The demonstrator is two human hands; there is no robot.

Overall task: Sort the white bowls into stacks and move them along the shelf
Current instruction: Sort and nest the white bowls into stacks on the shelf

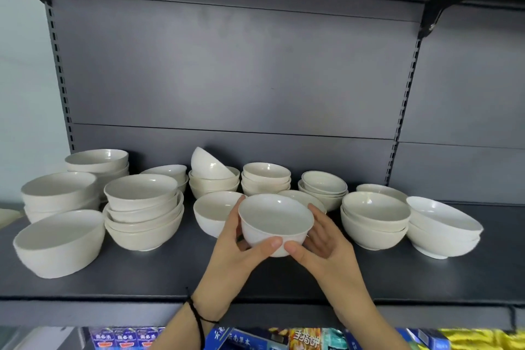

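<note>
**Both hands cradling one small white bowl above the shelf front**

A small white bowl (276, 221) is being held upright, mouth up, between the left hand (241, 247) and the right hand (321, 241), just in front of the middle of the dark shelf (284, 278). It appears lifted clear of the shelf surface, though its foot is hidden behind the thumbs.

The fingers are wrapping the bowl's wall from opposite sides: left fingers curling round its left flank, right fingers spreading along its right flank, and the two thumbs (272, 243) pressing the near wall low down, their tips nearly meeting. Both wrists are rising from below the shelf edge, palms turned inward toward each other.

The bowl is round, so no long axis matters; what counts is where a matching stack lies. Directly behind the held bowl, a single open bowl (211, 212) is sitting just to its left, and a stack of similar small bowls (266, 179) is standing further back. Either looks a likely landing place, and both hands are equally near.
</note>
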